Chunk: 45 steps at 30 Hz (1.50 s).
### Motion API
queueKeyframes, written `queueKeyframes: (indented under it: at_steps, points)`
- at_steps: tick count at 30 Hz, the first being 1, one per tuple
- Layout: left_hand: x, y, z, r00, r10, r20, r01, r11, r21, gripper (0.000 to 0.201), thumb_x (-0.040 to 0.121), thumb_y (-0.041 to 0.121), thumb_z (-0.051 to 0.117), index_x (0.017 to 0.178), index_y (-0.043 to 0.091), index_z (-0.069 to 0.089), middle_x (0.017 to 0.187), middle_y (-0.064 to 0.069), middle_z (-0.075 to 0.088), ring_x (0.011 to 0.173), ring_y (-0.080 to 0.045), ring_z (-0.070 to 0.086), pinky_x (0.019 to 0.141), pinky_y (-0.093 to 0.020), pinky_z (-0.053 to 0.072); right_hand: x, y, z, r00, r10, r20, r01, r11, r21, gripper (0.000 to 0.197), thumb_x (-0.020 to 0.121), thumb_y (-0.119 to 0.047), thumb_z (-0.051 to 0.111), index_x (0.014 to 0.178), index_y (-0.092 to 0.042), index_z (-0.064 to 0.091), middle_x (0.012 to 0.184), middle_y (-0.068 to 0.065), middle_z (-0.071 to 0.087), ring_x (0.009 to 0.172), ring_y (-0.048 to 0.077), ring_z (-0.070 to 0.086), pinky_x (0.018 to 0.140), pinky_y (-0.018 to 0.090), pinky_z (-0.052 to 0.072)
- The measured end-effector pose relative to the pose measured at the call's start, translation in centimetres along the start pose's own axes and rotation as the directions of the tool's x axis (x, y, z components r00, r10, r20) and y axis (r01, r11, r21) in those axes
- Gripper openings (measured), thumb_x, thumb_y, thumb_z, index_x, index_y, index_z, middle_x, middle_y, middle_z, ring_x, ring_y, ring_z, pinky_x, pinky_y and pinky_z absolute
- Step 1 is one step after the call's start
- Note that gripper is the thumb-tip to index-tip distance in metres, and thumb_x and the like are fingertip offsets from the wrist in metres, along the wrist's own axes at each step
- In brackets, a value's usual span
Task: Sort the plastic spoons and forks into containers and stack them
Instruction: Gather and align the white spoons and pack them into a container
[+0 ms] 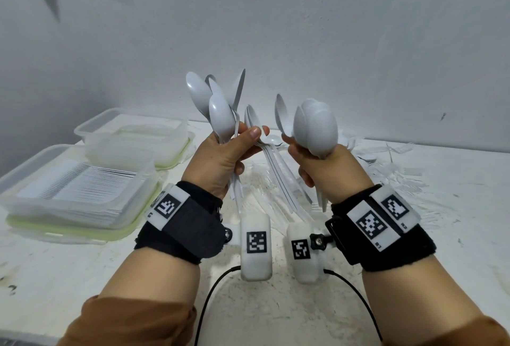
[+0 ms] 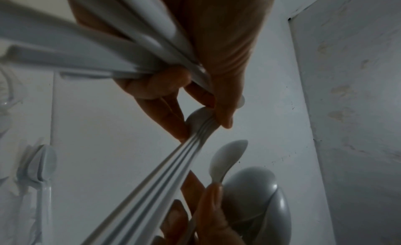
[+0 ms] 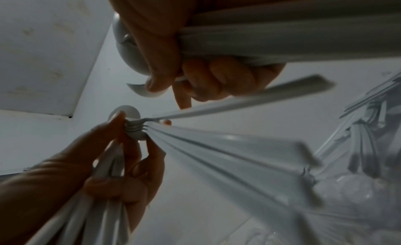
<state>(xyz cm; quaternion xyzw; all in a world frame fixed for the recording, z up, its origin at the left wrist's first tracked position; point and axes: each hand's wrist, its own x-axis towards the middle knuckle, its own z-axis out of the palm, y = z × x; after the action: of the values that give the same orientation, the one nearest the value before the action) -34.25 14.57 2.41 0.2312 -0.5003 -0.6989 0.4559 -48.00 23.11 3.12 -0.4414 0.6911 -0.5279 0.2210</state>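
Above the table's middle [image 1: 455, 235], the left hand [image 1: 218, 160] grips a fan of spoons [image 1: 218, 108] and pinches a nested few between thumb and fingertips, while the right hand [image 1: 328, 169] clenches a stacked bunch [image 1: 317, 127]. By the left edge sit the containers [image 1: 82, 180]; loose cutlery [image 1: 386, 163] litters the far side.

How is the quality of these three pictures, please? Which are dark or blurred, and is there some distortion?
Head view: bright and sharp on both hands, left hand and right hand; the wide lens bends the table edge. Left wrist view: dim, the spoon handles nearest the lens smeared. Right wrist view: dim too, the cutlery pile on the table soft, handles stretched by perspective.
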Motion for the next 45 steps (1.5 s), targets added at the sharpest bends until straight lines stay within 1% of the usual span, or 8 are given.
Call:
queueKeyframes:
  at_steps: [3,10,16,27,32,35,40,45]
  points:
    - [-0.1,0.1,0.1,1.000,0.000,0.001,0.000,1.000,-0.005,0.016,0.086,0.012,0.061,0.075,0.019,0.050,0.069,0.005,0.070,0.066,-0.005,0.067,0.038,-0.012,0.029,0.1,0.1,0.2,1.000,0.008,-0.019,-0.008,0.999,-0.043,0.024,0.087,-0.025,0.062,0.096,-0.004,0.069,0.050,-0.001,0.048,0.043,0.005,0.042,0.059,0.022,0.038]
    - [-0.2,0.0,0.1,1.000,0.014,0.016,-0.014,1.000,0.013,0.015,0.082,0.015,0.063,0.074,0.019,0.051,0.065,0.007,0.067,0.065,-0.004,0.066,0.038,-0.012,0.030,0.0,0.0,0.6,1.000,0.021,0.006,-0.021,0.999,-0.044,0.025,0.084,-0.029,0.066,0.064,-0.015,0.062,0.052,-0.003,0.055,0.039,0.002,0.044,0.055,0.022,0.037]
    - [-0.6,0.3,0.3,0.998,0.030,0.061,-0.033,0.998,0.046,0.020,0.066,0.025,0.066,0.072,0.019,0.048,0.064,0.008,0.068,0.068,-0.005,0.067,0.040,-0.012,0.030,0.0,-0.2,1.3,0.998,0.044,0.043,-0.040,0.996,-0.085,0.029,0.084,-0.032,0.067,0.061,-0.020,0.055,0.047,-0.009,0.050,0.042,0.002,0.043,0.052,0.020,0.033]
    - [-0.8,0.1,0.2,0.999,0.044,0.026,-0.046,0.996,0.081,0.021,0.065,0.025,0.068,0.070,0.020,0.049,0.066,0.007,0.069,0.075,-0.010,0.069,0.040,-0.013,0.029,-0.4,-0.5,1.1,0.990,0.042,0.132,-0.029,0.995,-0.099,0.023,0.086,-0.031,0.063,0.068,-0.018,0.058,0.053,-0.007,0.051,0.036,-0.002,0.044,0.040,0.010,0.038]
    - [-0.4,0.4,-0.5,0.996,0.074,-0.050,-0.075,0.997,-0.009,0.023,0.068,0.024,0.068,0.079,0.018,0.050,0.086,0.000,0.074,0.079,-0.011,0.071,0.038,-0.013,0.029,0.0,-0.2,0.4,0.995,0.060,0.082,-0.066,0.994,0.082,0.024,0.086,-0.030,0.064,0.090,-0.007,0.069,0.070,-0.001,0.062,0.066,0.013,0.059,0.069,0.027,0.054]
    - [-0.4,0.6,-0.7,0.995,0.074,-0.069,-0.075,0.997,-0.006,0.021,0.071,0.022,0.069,0.077,0.019,0.048,0.088,-0.001,0.074,0.081,-0.012,0.070,0.038,-0.013,0.028,0.0,-0.4,-0.1,0.997,0.053,0.060,-0.061,0.988,0.143,0.020,0.087,-0.026,0.062,0.094,-0.009,0.071,0.060,-0.001,0.059,0.060,0.013,0.055,0.070,0.028,0.052]
    - [-0.6,0.4,-0.3,0.998,0.057,-0.034,-0.056,0.998,0.024,0.016,0.079,0.017,0.066,0.078,0.018,0.049,0.091,-0.001,0.074,0.083,-0.011,0.070,0.039,-0.012,0.029,-0.2,-0.7,0.1,0.999,0.014,0.030,-0.017,0.997,0.075,0.017,0.090,-0.030,0.057,0.087,-0.014,0.059,0.054,-0.002,0.041,0.045,0.013,0.036,0.046,0.022,0.038]
    - [-0.8,0.5,-0.1,0.998,0.049,-0.026,-0.048,0.998,0.027,0.018,0.076,0.019,0.066,0.074,0.020,0.048,0.092,-0.002,0.074,0.085,-0.014,0.070,0.038,-0.013,0.028,-0.3,-0.2,0.4,0.994,-0.021,0.109,0.019,1.000,0.022,0.011,0.096,-0.033,0.045,0.103,-0.027,0.052,0.072,0.000,0.044,0.059,0.013,0.041,0.061,0.032,0.038]
